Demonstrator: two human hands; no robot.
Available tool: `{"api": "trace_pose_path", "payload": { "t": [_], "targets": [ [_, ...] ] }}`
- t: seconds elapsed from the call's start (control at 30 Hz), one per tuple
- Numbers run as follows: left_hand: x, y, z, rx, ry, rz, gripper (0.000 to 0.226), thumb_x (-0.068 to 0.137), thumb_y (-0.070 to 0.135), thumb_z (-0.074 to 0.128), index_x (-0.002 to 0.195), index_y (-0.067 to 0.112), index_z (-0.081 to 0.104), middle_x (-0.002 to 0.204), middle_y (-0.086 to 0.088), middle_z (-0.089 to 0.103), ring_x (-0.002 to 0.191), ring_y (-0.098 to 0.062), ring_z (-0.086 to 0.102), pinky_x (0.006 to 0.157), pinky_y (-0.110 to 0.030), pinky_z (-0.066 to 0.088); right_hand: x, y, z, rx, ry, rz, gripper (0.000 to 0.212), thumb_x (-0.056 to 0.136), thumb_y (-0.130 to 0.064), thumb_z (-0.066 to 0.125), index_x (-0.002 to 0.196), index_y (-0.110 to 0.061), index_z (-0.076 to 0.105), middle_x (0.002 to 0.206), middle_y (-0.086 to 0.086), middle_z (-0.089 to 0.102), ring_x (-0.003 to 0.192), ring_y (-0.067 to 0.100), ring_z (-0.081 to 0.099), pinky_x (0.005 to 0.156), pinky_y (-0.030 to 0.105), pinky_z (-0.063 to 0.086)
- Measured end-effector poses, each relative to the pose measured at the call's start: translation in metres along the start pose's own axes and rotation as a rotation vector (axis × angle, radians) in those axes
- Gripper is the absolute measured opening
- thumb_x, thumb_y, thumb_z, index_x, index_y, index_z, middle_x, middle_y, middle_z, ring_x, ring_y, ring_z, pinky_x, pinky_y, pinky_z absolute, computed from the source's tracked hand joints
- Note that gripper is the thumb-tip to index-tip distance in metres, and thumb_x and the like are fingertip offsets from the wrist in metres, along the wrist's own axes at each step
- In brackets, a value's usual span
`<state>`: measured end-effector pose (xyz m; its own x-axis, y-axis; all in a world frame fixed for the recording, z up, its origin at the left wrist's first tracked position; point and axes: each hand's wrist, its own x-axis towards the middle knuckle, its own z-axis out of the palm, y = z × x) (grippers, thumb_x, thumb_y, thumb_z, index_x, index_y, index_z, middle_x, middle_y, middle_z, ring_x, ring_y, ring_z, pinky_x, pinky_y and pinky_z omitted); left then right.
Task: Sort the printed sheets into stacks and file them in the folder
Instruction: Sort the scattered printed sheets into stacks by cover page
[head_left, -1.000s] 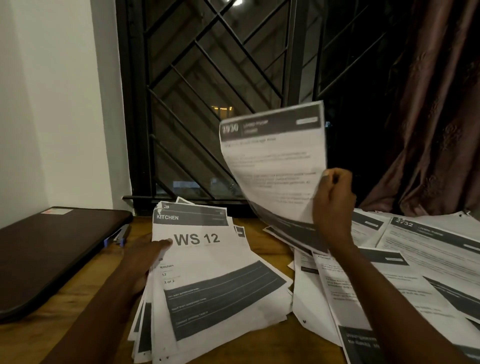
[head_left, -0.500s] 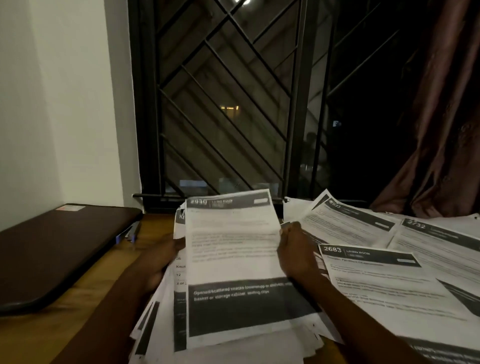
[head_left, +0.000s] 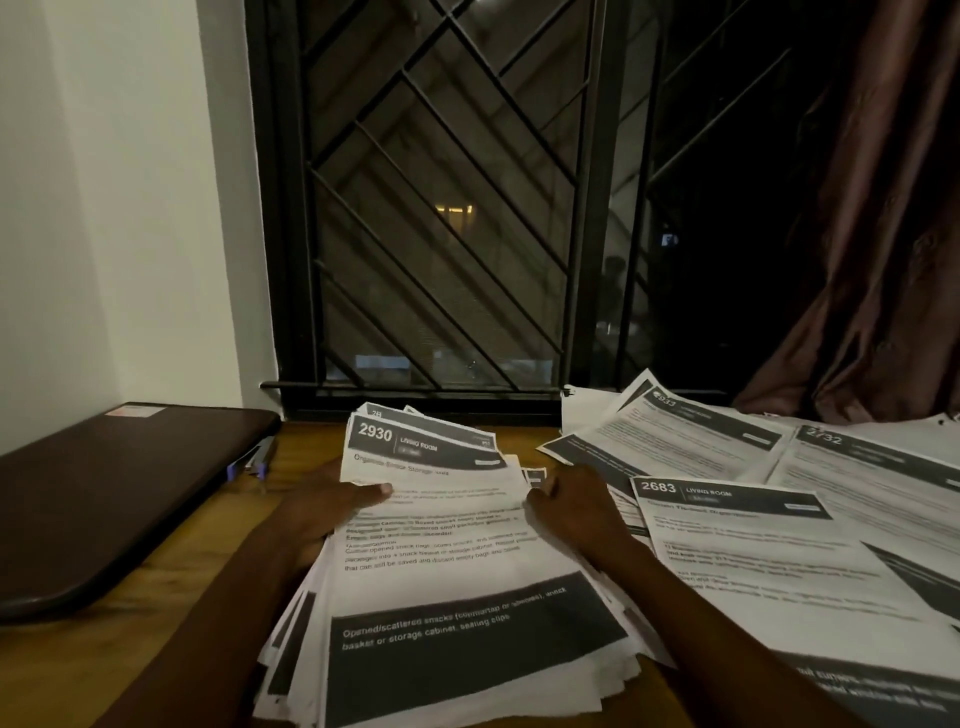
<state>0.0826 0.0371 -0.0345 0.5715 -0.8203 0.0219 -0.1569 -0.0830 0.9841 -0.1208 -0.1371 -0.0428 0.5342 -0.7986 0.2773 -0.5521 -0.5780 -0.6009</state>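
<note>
Sheet 2930 (head_left: 431, 499), matte paper with dark printed bands, tops the ragged centre stack (head_left: 306, 629), long axis 6-to-12 o'clock. Left hand (head_left: 317, 514) pinches its 9 o'clock edge, thumb on top; right hand (head_left: 576, 512) curls at the 3 o'clock edge, grip unclear. Smooth dark folder (head_left: 104, 493) lies at 9 o'clock, nearer the left hand.

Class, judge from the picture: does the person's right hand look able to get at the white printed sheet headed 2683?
Probably yes: the white printed sheet headed 2683 lies on top, close beside the right hand, nothing between them.
</note>
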Motion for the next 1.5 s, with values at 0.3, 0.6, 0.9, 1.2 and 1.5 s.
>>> {"api": "trace_pose_path", "payload": {
  "t": [0.3, 0.6, 0.9, 1.2, 1.5],
  "targets": [
    [0.014, -0.006, -0.01, 0.001, 0.209, -0.094, 0.009, 0.087, -0.005, 0.062, 0.09, 0.003, 0.061, 0.073, -0.011, 0.07, 0.07, -0.03, 0.064, 0.062, -0.032, 0.05, -0.001, 0.048, -0.051, -0.492, -0.033, 0.383, 0.094, 0.074, -0.073, 0.053, 0.141, -0.017, 0.018, 0.149, 0.019, 0.021, 0.137, 0.048, 0.02, 0.108, 0.068, 0.019],
    [0.006, -0.002, 0.001, 0.02, 0.091, -0.098, 0.015, 0.087, -0.001, 0.063, 0.102, 0.0, 0.064, 0.091, -0.02, 0.069, 0.08, -0.034, 0.066, 0.061, -0.03, 0.059, -0.006, 0.022, -0.048, -0.415, -0.043, 0.246, 0.054, 0.082, -0.03, 0.068, 0.126, -0.011, 0.045, 0.122, 0.009, 0.053, 0.115, 0.026, 0.053, 0.099, 0.039, 0.045],
    [0.009, -0.005, -0.001, -0.038, 0.061, -0.07, 0.022, 0.085, 0.008, 0.068, 0.106, 0.007, 0.065, 0.11, -0.02, 0.07, 0.095, -0.039, 0.069, 0.093, -0.057, 0.05, 0.006, -0.04, -0.051, 0.038, 0.172, -0.003, 0.026, 0.08, -0.002, 0.065, 0.105, -0.008, 0.06, 0.107, 0.01, 0.064, 0.087, 0.018, 0.058, 0.072, 0.024, 0.047],
    [-0.015, 0.01, 0.016, -0.151, -0.027, 0.004, 0.06, 0.066, 0.053, 0.068, 0.106, 0.008, 0.065, 0.087, -0.012, 0.076, 0.074, -0.024, 0.074, 0.054, -0.027, 0.056, -0.013, -0.123, 0.042, 0.648, -0.203, 0.008, 0.018, 0.09, -0.018, 0.052, 0.107, -0.026, 0.055, 0.1, 0.001, 0.065, 0.089, 0.017, 0.064, 0.081, 0.035, 0.054],
    [-0.003, -0.002, -0.003, -0.029, 0.173, -0.074, 0.022, 0.086, -0.012, 0.058, 0.086, 0.01, 0.059, 0.091, -0.016, 0.069, 0.057, -0.017, 0.069, 0.045, -0.023, 0.052, 0.029, -0.004, -0.023, -0.009, 0.065, 0.125, 0.062, 0.082, -0.029, 0.071, 0.135, -0.02, 0.039, 0.137, 0.009, 0.047, 0.125, 0.03, 0.046, 0.104, 0.048, 0.041]
  ]
}}
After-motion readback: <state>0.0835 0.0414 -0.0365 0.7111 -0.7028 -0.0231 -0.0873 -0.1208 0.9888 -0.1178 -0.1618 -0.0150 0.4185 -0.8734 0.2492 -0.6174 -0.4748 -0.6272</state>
